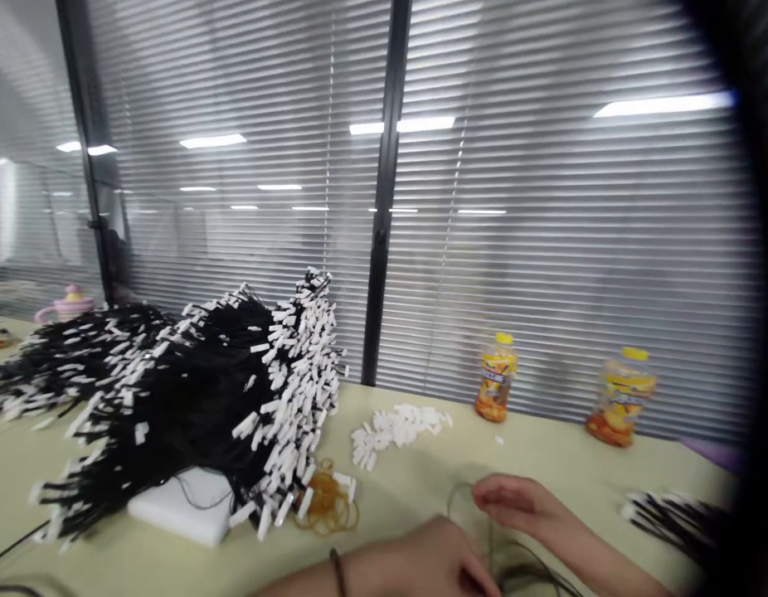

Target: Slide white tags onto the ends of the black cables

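Note:
My left hand (443, 560) is low in the frame, its fingers curled and the fingertips hidden; I cannot make out what it grips. Just to its right, my right hand (514, 502) has its fingers pressed together at the end of a dark thin cable (459, 487), which arcs up from behind the left hand. More dark cable (533, 572) loops below the right hand at the bottom edge, blurred. White small connector pieces (400, 427) lie loose on the table beyond my hands. A tangle of amber rubber bands (325, 502) is left of them.
A big heap of black cables with white ends (197, 381) covers the left of the table (421, 481). Beneath its front lies a white block (185, 507). Two yellow-capped bottles (496, 377) stand by the blinds. A smaller cable bundle (676, 518) lies right; a pink cup (73, 305) stands far left.

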Motion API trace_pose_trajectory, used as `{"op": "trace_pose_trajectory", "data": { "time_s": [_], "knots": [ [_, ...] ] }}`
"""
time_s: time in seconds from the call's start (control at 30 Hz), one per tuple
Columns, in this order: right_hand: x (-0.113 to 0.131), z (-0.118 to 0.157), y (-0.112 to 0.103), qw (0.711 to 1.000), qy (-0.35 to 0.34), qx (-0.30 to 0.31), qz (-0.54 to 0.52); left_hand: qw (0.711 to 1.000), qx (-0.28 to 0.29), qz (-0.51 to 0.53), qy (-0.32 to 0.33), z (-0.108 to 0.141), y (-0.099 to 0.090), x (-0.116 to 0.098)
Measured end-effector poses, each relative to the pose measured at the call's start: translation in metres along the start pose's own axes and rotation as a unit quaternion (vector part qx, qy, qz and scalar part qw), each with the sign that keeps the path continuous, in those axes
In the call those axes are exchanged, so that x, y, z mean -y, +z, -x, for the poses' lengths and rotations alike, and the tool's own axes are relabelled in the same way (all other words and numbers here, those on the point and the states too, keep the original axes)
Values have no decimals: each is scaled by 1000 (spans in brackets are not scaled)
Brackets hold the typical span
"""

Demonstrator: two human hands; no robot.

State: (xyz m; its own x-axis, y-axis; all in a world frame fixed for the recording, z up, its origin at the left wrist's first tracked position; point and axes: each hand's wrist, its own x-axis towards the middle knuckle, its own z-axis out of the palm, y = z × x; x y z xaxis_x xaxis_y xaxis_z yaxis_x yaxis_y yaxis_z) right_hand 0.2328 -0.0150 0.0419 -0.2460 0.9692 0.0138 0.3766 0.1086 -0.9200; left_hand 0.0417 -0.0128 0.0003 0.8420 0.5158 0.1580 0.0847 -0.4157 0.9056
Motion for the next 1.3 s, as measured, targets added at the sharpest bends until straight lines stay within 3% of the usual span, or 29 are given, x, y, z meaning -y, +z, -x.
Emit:
{"op": "trace_pose_trajectory", "data": {
  "time_s": [0.1,0.17,0.27,0.37,0.6,0.8,0.93,1.3],
  "knots": [
    [10,33,16,975,-95,-143,144,999,-46,-6,-17,12,-8,-12],
    [19,63,32,956,-105,-207,179,997,-70,11,-43,17,-11,-21],
    [32,100,59,959,-82,-162,217,984,-149,63,-69,23,-5,-24],
    [36,117,82,961,-72,-81,255,968,-205,125,-76,33,6,-17],
    [30,116,99,991,20,38,128,950,-240,177,-93,54,22,-22],
    [31,101,121,999,29,-24,24,943,-194,247,-107,62,24,-28],
    [31,93,128,995,37,-82,-33,924,-235,282,-104,58,23,-28],
    [27,98,122,996,37,-75,-43,935,-233,252,-92,52,24,-33]
  ]
}}
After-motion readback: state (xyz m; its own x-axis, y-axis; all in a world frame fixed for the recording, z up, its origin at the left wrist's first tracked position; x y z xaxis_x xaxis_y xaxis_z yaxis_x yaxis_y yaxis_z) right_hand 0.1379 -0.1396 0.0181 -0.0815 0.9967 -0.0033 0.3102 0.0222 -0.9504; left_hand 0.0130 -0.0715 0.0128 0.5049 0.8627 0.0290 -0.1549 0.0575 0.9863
